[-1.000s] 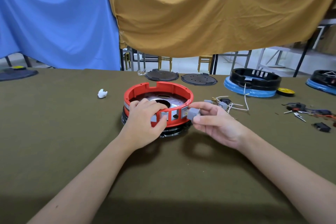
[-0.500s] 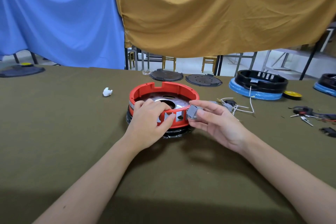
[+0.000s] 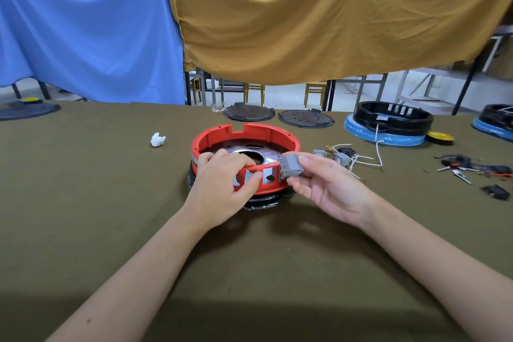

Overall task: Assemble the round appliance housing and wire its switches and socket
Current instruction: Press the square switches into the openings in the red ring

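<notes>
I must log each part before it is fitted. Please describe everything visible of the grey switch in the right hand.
The grey switch is a small boxy block that looks like plastic, with short metal terminals on its left side. The right hand pinches it between thumb and fingers, tilted, at the outside of the red housing ring, next to the rectangular cutouts in its near wall. It is not yet seated.

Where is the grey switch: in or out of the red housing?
Out: the grey rocker switch is pinched in the right hand, outside the red round housing wall.

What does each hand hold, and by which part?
Right hand pinches the grey switch by its body. Left hand grips the red housing by its near wall.
</notes>
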Demonstrator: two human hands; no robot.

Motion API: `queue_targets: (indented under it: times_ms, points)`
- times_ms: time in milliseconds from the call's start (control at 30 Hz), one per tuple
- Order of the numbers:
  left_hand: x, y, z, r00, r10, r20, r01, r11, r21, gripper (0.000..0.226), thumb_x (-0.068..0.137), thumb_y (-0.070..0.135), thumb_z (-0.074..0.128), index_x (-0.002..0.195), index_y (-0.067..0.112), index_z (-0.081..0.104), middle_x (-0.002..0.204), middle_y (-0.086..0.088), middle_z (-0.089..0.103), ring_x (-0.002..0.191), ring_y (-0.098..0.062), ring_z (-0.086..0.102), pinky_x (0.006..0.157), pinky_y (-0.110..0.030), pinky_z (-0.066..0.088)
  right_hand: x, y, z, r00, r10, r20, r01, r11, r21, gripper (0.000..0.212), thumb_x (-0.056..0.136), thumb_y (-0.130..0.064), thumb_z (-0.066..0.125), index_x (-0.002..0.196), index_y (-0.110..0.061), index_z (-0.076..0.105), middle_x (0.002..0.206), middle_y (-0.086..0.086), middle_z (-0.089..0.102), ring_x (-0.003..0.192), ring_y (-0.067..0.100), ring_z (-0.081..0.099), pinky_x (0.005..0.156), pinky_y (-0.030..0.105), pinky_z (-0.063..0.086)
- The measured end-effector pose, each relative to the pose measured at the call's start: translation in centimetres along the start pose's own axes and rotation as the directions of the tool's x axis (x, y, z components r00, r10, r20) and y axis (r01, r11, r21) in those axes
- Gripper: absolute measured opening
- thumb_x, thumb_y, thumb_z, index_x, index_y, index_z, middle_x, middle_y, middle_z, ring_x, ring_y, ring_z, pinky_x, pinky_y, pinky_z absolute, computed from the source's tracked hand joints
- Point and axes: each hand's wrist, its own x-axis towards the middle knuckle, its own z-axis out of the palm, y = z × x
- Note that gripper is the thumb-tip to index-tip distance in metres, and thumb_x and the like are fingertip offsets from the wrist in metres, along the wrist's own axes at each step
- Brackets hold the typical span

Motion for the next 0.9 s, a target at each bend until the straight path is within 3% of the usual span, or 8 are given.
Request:
queue_targets:
  times_ms: [233, 367, 500, 667, 900]
  points:
    - [0.1, 0.0, -0.3, 1.0, -0.002, -0.01, 0.002, 0.999, -0.051, 0.017, 0.089, 0.036, 0.055, 0.1, 0.029, 0.066, 0.092, 0.021, 0.06, 0.089, -0.005, 0.051, 0.091, -0.029, 0.029, 0.1, 0.1, 0.2, 1.0, -0.017, -0.011, 0.016, 0.997, -0.072, 0.027, 0.09, -0.022, 0.058, 0.105, -0.008, 0.075, 0.085, 0.011, 0.068, 0.06, 0.011, 0.059, 0.054, 0.018, 0.052]
    - [0.1, 0.0, -0.3, 1.0, -0.008, -0.01, 0.007, 0.999, -0.033, 0.02, 0.089, 0.039, 0.055, 0.096, 0.025, 0.068, 0.091, 0.015, 0.064, 0.09, -0.008, 0.053, 0.089, -0.03, 0.032, 0.1, 0.6, 0.3, 0.987, -0.158, -0.003, 0.152, 0.956, -0.253, 0.026, 0.093, -0.018, 0.058, 0.11, -0.002, 0.068, 0.079, 0.009, 0.062, 0.06, 0.014, 0.055, 0.056, 0.02, 0.048]
    - [0.1, 0.2, -0.3, 1.0, 0.001, -0.017, -0.001, 1.0, -0.008, 0.022, 0.09, 0.04, 0.056, 0.098, 0.025, 0.07, 0.09, 0.018, 0.062, 0.088, -0.007, 0.056, 0.085, -0.031, 0.033, -0.2, 0.9, 0.3, 0.957, -0.289, 0.02, 0.272, 0.875, -0.4, 0.02, 0.085, -0.016, 0.069, 0.103, -0.01, 0.072, 0.082, 0.009, 0.065, 0.066, 0.022, 0.063, 0.062, 0.025, 0.053]
    - [0.1, 0.2, -0.2, 1.0, 0.005, -0.023, -0.005, 1.0, -0.006, 0.02, 0.091, 0.04, 0.057, 0.099, 0.027, 0.07, 0.088, 0.02, 0.06, 0.087, -0.006, 0.056, 0.084, -0.029, 0.031, 0.0, 1.2, 0.1, 0.938, -0.343, 0.05, 0.323, 0.813, -0.484, 0.017, 0.091, -0.005, 0.066, 0.108, -0.007, 0.068, 0.081, 0.004, 0.069, 0.071, 0.023, 0.068, 0.067, 0.027, 0.056]
    - [0.2, 0.2, -0.2, 1.0, 0.004, -0.013, -0.005, 1.0, -0.007, 0.021, 0.091, 0.04, 0.056, 0.1, 0.027, 0.07, 0.092, 0.019, 0.063, 0.089, -0.007, 0.057, 0.085, -0.03, 0.032, 0.1, 1.4, 0.2, 0.938, -0.338, 0.082, 0.331, 0.797, -0.506, 0.03, 0.085, -0.008, 0.072, 0.11, 0.003, 0.06, 0.079, 0.003, 0.065, 0.074, 0.024, 0.068, 0.069, 0.029, 0.054]
